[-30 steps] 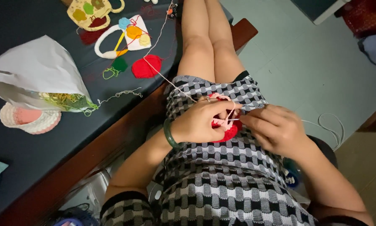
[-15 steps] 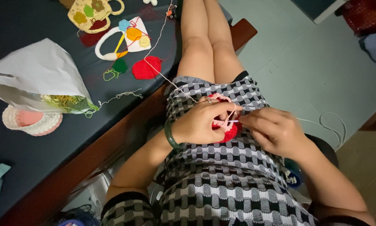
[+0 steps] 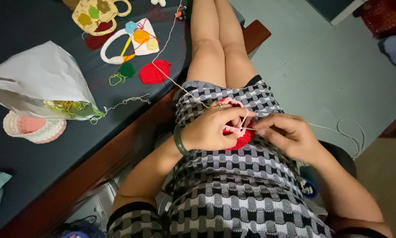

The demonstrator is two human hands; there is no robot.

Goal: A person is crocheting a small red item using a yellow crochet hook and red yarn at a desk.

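Gripping a red-and-pink crochet piece (image 3: 237,132) over the lap, the left hand (image 3: 213,130) and right hand (image 3: 286,134) pinch closed, well off the tabletop (image 3: 52,158) edge; nothing has shifted since.

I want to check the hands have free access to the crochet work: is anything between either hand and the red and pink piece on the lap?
Nothing visible does. The left hand already grips the red and pink crochet piece, and the right hand pinches at its edge. Only the pale yarn strand runs from it to the table.
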